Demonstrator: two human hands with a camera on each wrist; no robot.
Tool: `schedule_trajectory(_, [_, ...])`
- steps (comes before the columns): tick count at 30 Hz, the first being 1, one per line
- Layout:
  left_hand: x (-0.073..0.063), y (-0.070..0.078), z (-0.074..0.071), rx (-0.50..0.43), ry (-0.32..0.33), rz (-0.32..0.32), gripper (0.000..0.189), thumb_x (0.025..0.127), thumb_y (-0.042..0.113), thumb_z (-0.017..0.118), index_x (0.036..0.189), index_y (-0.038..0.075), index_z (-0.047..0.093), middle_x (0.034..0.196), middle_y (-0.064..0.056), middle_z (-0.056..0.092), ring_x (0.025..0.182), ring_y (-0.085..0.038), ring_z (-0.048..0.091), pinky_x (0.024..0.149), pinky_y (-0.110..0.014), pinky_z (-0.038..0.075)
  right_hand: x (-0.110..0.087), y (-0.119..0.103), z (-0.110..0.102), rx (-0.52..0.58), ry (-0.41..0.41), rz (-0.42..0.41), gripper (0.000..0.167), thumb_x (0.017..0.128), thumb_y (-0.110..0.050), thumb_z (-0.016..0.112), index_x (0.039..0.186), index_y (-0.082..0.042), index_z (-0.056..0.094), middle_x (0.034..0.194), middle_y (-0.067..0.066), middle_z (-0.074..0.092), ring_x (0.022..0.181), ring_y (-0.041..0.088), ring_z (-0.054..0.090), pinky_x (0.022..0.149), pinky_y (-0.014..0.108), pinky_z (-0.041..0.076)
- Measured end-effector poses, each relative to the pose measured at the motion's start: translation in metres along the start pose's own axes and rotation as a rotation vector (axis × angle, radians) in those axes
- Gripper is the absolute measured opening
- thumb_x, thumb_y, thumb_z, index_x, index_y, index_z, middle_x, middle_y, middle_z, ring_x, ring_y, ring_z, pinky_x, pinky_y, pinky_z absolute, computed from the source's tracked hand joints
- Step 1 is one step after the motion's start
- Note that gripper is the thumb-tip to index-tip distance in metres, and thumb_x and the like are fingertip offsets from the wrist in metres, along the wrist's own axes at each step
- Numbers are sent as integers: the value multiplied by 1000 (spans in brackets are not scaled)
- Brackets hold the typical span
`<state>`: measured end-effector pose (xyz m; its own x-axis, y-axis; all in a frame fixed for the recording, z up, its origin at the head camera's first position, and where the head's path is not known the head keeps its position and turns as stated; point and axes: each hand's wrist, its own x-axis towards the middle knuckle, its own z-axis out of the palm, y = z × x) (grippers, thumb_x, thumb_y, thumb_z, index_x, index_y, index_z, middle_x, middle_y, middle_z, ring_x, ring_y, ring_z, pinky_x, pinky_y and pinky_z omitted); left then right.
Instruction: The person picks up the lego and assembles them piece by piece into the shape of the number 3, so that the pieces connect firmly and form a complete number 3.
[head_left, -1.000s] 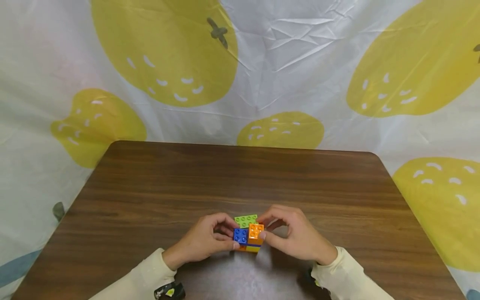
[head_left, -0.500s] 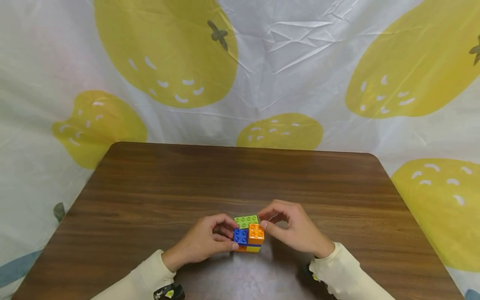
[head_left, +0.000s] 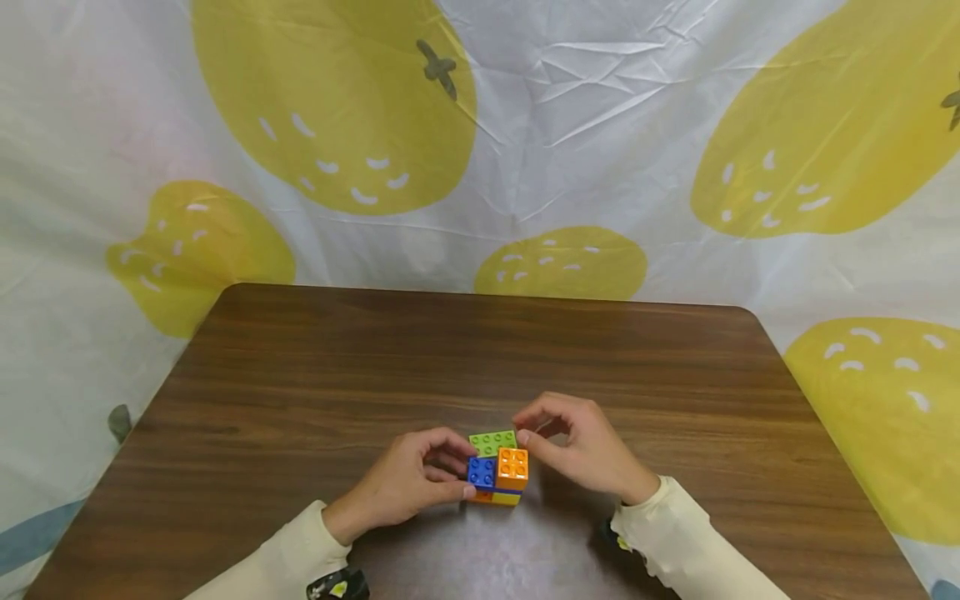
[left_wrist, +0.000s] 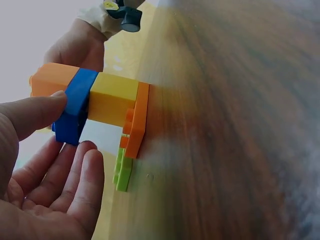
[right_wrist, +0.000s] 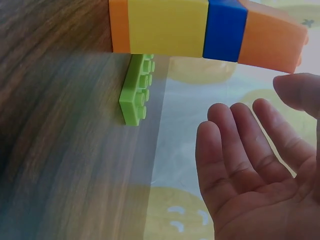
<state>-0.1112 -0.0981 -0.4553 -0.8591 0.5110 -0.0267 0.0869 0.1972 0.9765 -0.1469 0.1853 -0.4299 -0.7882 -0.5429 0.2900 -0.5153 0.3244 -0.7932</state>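
Observation:
A toy-brick stack stands on the table: a flat orange brick (left_wrist: pixel 139 120) at the bottom, a yellow brick (left_wrist: pixel 114 98) over it, then a blue brick (head_left: pixel 481 472), topped at its right end by a small orange brick (head_left: pixel 513 468). My left hand (head_left: pixel 408 479) pinches the blue brick's left end, thumb on the near side, fingers on the far side. Just behind the stack lies a flat green brick (head_left: pixel 491 442), low at table level. My right hand (head_left: pixel 585 446) holds nothing; its relaxed fingers are apart from the bricks, beyond the top orange brick's right side.
The brown wooden table (head_left: pixel 337 358) extends around the bricks. Behind it hangs a white cloth (head_left: pixel 405 250) printed with yellow fruit. Dark wrist devices (head_left: pixel 339 583) sit at the cream sleeves (head_left: pixel 277 554).
My right hand has let go of the top orange brick and drawn back, away from my body. My left hand keeps its place on the blue brick, and the stack stays put.

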Motion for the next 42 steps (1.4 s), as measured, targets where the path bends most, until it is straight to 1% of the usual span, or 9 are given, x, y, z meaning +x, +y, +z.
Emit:
schedule_trajectory(5, [-2,-1,2,28,15,7,38,89,18,87,121,3,73,120,-14,74,105,-26,74,84,-25,62,1,3,0,-17,-12,8,15,95,-10,78,111,-12,76,108,12,79,92,12,75,81,34,64])
schedule_trajectory(12, [-4,-2,4,44,39,11,41,89,18,88,123,1,73,120,-14,75,104,-26,73,82,-23,62,5,10,1,-69,-24,18,23,91,-11,83,112,-5,76,107,12,79,91,13,74,80,34,64])
schedule_trajectory(18, [-7,0,8,54,46,0,37,89,20,88,119,3,75,118,-13,76,103,-26,73,82,-23,61,7,17,1,-141,-73,27,30,92,-16,84,118,-6,75,113,10,79,97,22,77,83,41,65])
schedule_trajectory(22, [-8,1,9,59,48,-1,36,89,21,88,118,4,75,117,-12,76,102,-25,73,81,-23,61,7,19,2,-155,-106,40,33,93,-17,83,122,-6,74,118,11,78,103,27,77,85,45,65])
schedule_trajectory(28, [-10,3,13,65,53,-15,37,88,21,89,118,4,75,117,-11,76,102,-24,73,82,-23,61,6,22,3,-143,-135,46,33,92,-14,84,122,-5,74,118,11,77,105,28,76,86,40,65])
schedule_trajectory(35, [-8,3,13,77,54,-10,35,88,20,89,116,5,75,115,-11,76,101,-23,73,82,-23,61,9,28,5,-131,-172,48,33,91,-12,84,121,-5,75,115,10,77,102,26,75,86,35,65])
schedule_trajectory(39, [-8,2,13,83,54,-14,35,87,21,89,115,5,75,114,-10,76,100,-22,73,82,-23,61,10,32,4,-153,-212,55,34,89,-12,84,122,-6,75,114,9,76,98,23,74,86,34,64])
schedule_trajectory(42, [-8,2,13,86,53,-14,35,88,22,89,115,5,75,114,-10,76,99,-22,73,82,-23,61,11,33,4,-190,-232,51,37,88,-13,84,123,-7,75,112,6,76,96,20,72,85,32,63])
